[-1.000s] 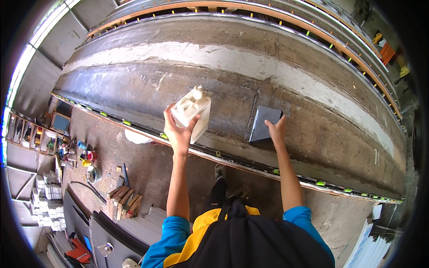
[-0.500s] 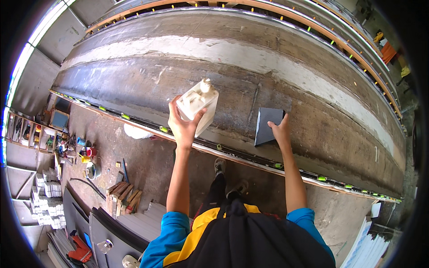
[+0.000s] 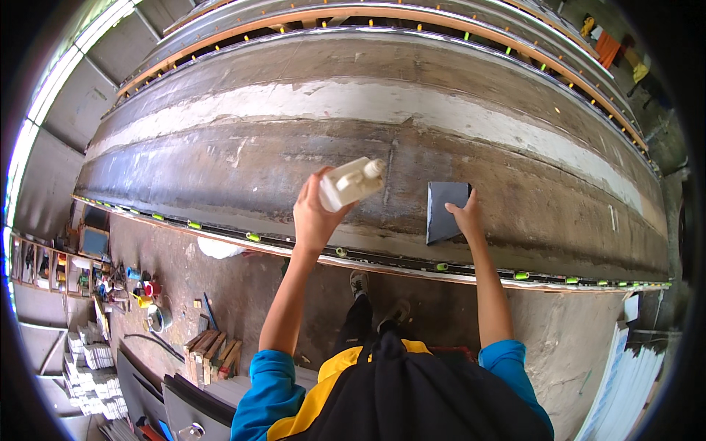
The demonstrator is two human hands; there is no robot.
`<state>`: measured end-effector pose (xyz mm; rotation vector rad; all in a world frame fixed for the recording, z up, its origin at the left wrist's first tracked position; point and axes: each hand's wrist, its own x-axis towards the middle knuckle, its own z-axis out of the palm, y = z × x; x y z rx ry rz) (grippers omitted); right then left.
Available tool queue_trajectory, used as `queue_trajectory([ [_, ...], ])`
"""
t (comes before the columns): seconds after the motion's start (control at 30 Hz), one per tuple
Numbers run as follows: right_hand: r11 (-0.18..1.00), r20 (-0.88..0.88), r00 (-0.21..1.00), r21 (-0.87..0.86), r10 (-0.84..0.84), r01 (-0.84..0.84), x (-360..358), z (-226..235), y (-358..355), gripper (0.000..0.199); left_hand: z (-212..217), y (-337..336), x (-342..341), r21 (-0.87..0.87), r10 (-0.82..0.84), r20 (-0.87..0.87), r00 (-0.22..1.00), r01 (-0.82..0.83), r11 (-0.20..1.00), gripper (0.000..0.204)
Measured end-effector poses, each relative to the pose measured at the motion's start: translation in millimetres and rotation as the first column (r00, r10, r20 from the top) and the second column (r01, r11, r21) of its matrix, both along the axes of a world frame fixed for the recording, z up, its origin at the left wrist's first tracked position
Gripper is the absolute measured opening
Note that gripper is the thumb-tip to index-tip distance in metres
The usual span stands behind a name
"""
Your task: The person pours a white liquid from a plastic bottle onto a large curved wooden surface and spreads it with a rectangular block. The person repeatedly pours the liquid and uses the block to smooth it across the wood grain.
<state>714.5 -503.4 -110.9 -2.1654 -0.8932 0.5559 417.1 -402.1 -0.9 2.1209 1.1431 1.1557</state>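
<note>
My left hand (image 3: 315,217) is closed round a whitish plastic jug (image 3: 351,184), held over the long panel and tilted so that its neck points to the right and away from me. Whether anything runs out of the neck I cannot tell. On the right, my right hand (image 3: 466,213) grips a flat dark grey sheet (image 3: 446,209) by its right edge, thumb on top. The sheet is at the surface of the long panel (image 3: 529,198), a brown, stained, slightly curved piece with a pale band along it.
Bright green clips (image 3: 442,267) line the panel's near edge. Behind it run wooden rails (image 3: 353,12). On the floor at the left are wooden blocks (image 3: 212,353), buckets (image 3: 156,317) and stacked white pieces (image 3: 92,375). White sheets (image 3: 625,382) lean at the lower right.
The jug has tipped over to the right in my left hand, its neck swinging away from upright. My right hand with the sheet has moved only slightly. The whole view has shifted a little.
</note>
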Motion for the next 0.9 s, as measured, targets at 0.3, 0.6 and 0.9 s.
queue_trajectory([
  [0.3, 0.931, -0.079, 0.953, 0.204, -0.294, 0.304, 29.7, 63.5, -73.8, 0.063, -15.5, -12.4, 58.0, 0.154, -0.259, -0.658, 0.707, 0.463, 0.873, 0.056],
  [0.6, 0.899, -0.187, 0.932, 0.261, -0.311, 0.353, 32.6, 58.1, -107.4, 0.058, -42.1, -24.7, 89.8, 0.286, -0.022, -0.894, 0.448, 0.607, 0.742, 0.058],
  [0.9, 0.905, -0.178, 0.945, 0.282, -0.276, 0.318, 36.9, 64.0, -114.7, 0.055, -43.3, -22.2, 123.3, 0.286, 0.062, -0.934, 0.353, 0.631, 0.721, 0.064],
])
